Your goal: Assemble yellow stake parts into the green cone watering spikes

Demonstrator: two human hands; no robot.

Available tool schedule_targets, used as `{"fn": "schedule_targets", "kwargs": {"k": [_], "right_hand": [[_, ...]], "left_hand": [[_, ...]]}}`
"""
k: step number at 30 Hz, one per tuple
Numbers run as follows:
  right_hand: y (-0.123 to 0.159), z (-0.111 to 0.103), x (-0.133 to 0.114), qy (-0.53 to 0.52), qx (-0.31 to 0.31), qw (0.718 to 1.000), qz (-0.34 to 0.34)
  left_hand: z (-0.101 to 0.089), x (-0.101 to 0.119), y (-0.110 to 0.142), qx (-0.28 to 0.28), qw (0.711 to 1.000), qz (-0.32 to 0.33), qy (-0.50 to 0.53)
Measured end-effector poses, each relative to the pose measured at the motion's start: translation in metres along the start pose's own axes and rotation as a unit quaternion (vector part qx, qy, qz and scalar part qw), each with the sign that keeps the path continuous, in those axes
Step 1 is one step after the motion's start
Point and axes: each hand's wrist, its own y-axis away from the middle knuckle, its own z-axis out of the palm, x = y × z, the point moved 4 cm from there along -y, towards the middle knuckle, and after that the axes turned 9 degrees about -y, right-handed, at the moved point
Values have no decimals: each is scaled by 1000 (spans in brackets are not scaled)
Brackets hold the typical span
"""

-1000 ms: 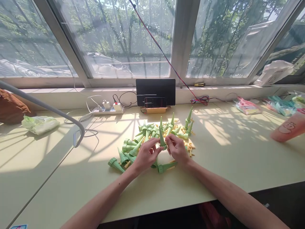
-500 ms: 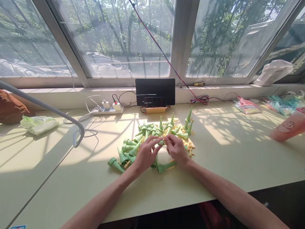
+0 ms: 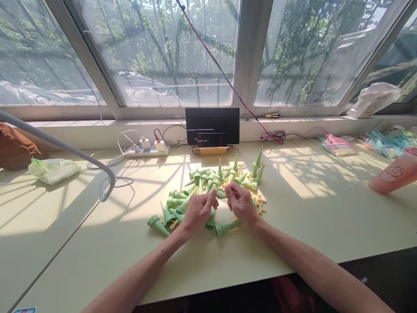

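Observation:
My left hand (image 3: 199,211) is closed at the near edge of a heap of green plastic watering spikes (image 3: 185,202), its thumb and fingers pressed together. Anything in its fingers is too small or hidden to make out. Just to the right, my right hand (image 3: 241,204) is pinched, fingertips curled inward; I cannot tell what sits in them. A green spike piece (image 3: 221,192) shows in the gap between the two hands. Small yellow valve parts (image 3: 259,202) lie beside my right hand. Below the hands, one spike (image 3: 223,229) rests on its side with a yellow part near its tip.
A black tablet (image 3: 211,119) and a phone (image 3: 212,139) stand at the back by the window. A power strip (image 3: 148,150) with cables lies to their left. At the right are a pink cup (image 3: 392,174) and bagged items (image 3: 339,144). A grey curved arm (image 3: 65,141) reaches in from the left.
My left hand has drawn slightly back and its fingers have curled in, leaving the green piece between the hands more exposed. My right hand has stayed nearly in place.

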Motion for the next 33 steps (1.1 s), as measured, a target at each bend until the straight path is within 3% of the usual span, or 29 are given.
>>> {"fn": "schedule_targets", "kwargs": {"k": [14,26,33], "right_hand": [[1,1,0,-18,-9,1000,1],[0,0,-1,-30,-3,1000,8],[0,1,1,-34,-8,999,7]], "left_hand": [[3,2,1,-52,998,1,21],[3,5,4,10,990,107,-86],[3,4,3,45,982,163,-87]]}}
